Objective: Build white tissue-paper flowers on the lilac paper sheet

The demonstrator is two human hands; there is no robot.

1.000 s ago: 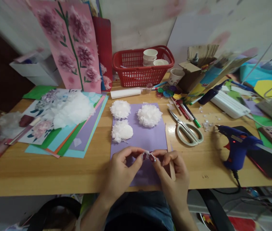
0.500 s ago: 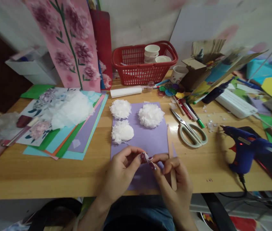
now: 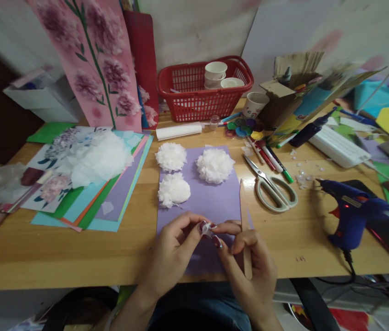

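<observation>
My left hand (image 3: 177, 248) pinches a small piece of white tissue paper (image 3: 206, 228) between thumb and forefinger, above the purple sheet (image 3: 215, 202). My right hand (image 3: 249, 257) has a wooden craft stick (image 3: 245, 230) tucked in its fingers. Its thumb and forefinger tips are at the tissue's right side, slightly apart. Two full white tissue pompoms, one at the upper left (image 3: 171, 156) and one at the right (image 3: 215, 165), rest on the purple sheet. Below the left one lies a white form (image 3: 174, 190) with ruffled tissue on its left part and a smooth right part.
Scissors (image 3: 270, 186) and markers (image 3: 273, 161) lie right of the sheet. Farther right is a blue glue gun (image 3: 349, 209) with its light on. Coloured papers and crumpled white tissue (image 3: 98, 158) are at left. A red basket (image 3: 201, 103) with cups stands behind.
The fingers have parted slightly around the tissue, and more of the piece shows. The view has shifted a little; the pompoms, scissors and glue gun stay where they were.
</observation>
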